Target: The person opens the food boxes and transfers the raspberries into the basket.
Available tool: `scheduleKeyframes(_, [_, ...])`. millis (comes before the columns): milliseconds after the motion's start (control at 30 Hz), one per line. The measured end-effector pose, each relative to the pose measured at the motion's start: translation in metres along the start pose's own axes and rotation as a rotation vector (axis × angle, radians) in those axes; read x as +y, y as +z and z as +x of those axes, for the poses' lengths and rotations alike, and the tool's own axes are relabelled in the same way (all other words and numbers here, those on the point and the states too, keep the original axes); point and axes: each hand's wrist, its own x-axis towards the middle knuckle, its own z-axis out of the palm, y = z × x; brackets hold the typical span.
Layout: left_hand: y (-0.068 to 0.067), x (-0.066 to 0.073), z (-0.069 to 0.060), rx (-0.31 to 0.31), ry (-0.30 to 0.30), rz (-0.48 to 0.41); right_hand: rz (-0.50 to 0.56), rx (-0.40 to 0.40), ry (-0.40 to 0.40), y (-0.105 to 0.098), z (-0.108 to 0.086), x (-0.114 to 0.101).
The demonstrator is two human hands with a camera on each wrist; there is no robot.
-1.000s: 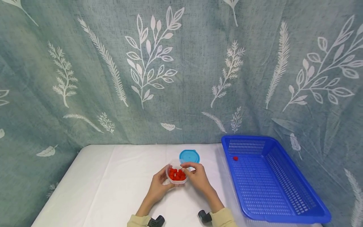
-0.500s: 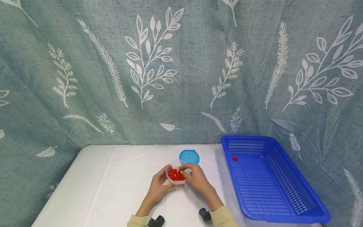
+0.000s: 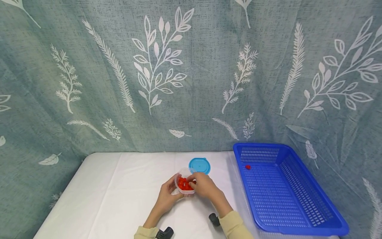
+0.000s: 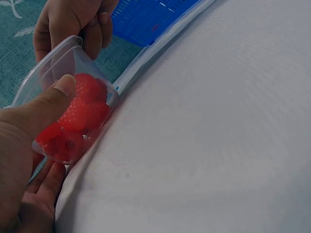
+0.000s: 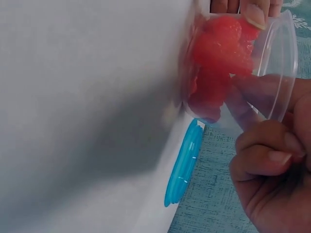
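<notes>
A clear plastic tub (image 3: 185, 191) with several red raspberries (image 3: 184, 184) in it stands tilted on the white table. My left hand (image 3: 167, 196) grips the tub from the left; in the left wrist view its thumb (image 4: 48, 104) presses the outer wall. From the right, my right hand (image 3: 206, 186) reaches into the tub. Its thumb and finger pinch at a raspberry (image 5: 213, 92) inside, seen through the clear wall in the right wrist view, the tips partly hidden. The other fingers of that hand are curled outside the rim.
A round blue lid (image 3: 199, 165) lies just behind the tub. To the right stands a large blue basket (image 3: 270, 196) with one small red piece (image 3: 247, 167) near its far left corner. A patterned green cloth (image 3: 191, 83) hangs behind the white table (image 3: 125, 199).
My right hand has moved a little left and its fingers are deeper in the tub among the raspberries. The left hand and the tub have stayed in place.
</notes>
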Motion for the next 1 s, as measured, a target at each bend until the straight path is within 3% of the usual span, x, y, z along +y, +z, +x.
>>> scheduleKeyframes(300, [-0.0002, 0.0007, 0.0, -0.007, -0.026, -0.022, -0.013, -0.024, -0.039, -0.0016, 0.0006, -0.0005])
scheduleKeyframes(567, [-0.0011, -0.0014, 0.0007, -0.016, -0.01, 0.006, 0.001, -0.041, -0.006, -0.0032, 0.0015, -0.0005])
scheduleKeyframes(867, [-0.0008, 0.0003, 0.0008, -0.01, -0.019, -0.005, -0.071, -0.013, -0.068, -0.002, 0.0, -0.0018])
scheduleKeyframes(1000, [-0.0005, -0.0001, 0.0005, -0.007, -0.029, -0.005, -0.052, -0.01, -0.057, -0.0019, -0.0008, -0.0014])
